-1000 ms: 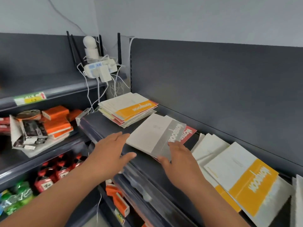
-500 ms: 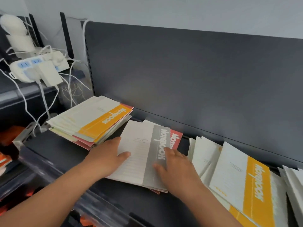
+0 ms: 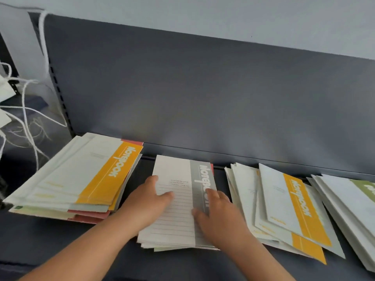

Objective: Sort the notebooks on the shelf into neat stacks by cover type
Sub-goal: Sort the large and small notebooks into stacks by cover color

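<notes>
The upper view is being filled by the dark grey back panel [image 3: 203,94], and the notebooks are being carried by the dark shelf [image 3: 60,240] below it. At the left, a thick, uneven stack [image 3: 60,191] is being topped by an orange-banded notebook [image 3: 109,173], with red covers showing at its lower edge. At the right, a fanned pile [image 3: 247,195] is being overlapped by another orange-banded notebook [image 3: 294,205], and a green-banded pile [image 3: 355,199] is being cut off by the frame edge. Between them, the middle stack [image 3: 162,238] is lying flat, topped by a grey-banded notebook [image 3: 174,209]. Its left edge is being pressed by the left hand [image 3: 146,201], fingers extended along the side and thumb laid over the cover. Its grey band is being pressed by the right hand [image 3: 221,216], fingers flat on top, nothing being gripped. White cables [image 3: 26,118] are hanging at far left.
</notes>
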Available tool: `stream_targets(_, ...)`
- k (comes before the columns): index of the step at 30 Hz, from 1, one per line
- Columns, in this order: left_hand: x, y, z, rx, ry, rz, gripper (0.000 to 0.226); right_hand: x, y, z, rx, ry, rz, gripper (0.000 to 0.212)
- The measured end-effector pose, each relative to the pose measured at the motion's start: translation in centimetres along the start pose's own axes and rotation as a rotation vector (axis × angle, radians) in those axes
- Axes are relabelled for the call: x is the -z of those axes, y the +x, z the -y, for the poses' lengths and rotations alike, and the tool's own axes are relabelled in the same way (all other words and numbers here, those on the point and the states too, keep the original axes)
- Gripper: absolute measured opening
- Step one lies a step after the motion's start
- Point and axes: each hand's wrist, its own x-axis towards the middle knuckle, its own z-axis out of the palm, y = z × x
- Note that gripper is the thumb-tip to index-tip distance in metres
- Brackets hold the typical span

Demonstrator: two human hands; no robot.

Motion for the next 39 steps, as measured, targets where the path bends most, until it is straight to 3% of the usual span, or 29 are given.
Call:
stream_targets(7, 0.4, 0.4, 1.3, -0.024, -0.193, -0.040, 0.060, -0.2, -1.1, 1.2, -0.070, 0.050, -0.043, 0.055)
stream_targets(14, 0.5, 0.2, 1.2, -0.066, -0.470, -0.083, 0.069, -0.3, -1.7, 1.4, -0.089, 0.102, -0.102, 0.068)
stream_targets(16, 1.1, 0.0, 0.9, 0.055, -0.661, -0.020, 0.055, -0.2, -1.7, 1.3, -0.092, 0.129, -0.114, 0.068)
stream_targets(17, 1.4, -0.1, 0.7, 0.116, -0.749, 0.053, 0.035, -0.1, -1.8, 1.3, -0.094, 0.147, -0.118, 0.069)
stream_targets(19, 1.8, -0.4, 0.6, 0.183, -0.793, 0.231, 0.021, -0.1, -1.8, 1.3, -0.096, 0.167, -0.127, 0.069)
stream_targets(22, 1.8, -0.7, 0.5, 0.172, -0.726, 0.351, 0.030, -0.2, -2.0, 1.1, -0.094, 0.191, -0.136, 0.069)
stream_targets(25, 1.7, -0.9, 0.8, 0.125, -0.729, 0.318, 0.038, 0.1, -2.3, 0.8, -0.082, 0.249, -0.170, 0.069)
stream_targets(31, 2.8, -1.1, 0.8, 0.050, -0.874, 0.259, 0.040, 1.8, -2.6, -0.2, -0.158, 0.663, -0.295, 0.059)
stream_targets(35, 3.0, -1.4, 0.7, 0.030, -0.959, 0.316, 0.038, 2.3, -3.2, -0.8, -0.279, 1.082, -0.185, 0.026)
stream_targets(39, 2.3, -1.7, 0.0, 0.023, -0.997, 0.390, 0.034, 2.5, -4.4, -1.3, -0.252, 1.151, -0.255, 0.012)
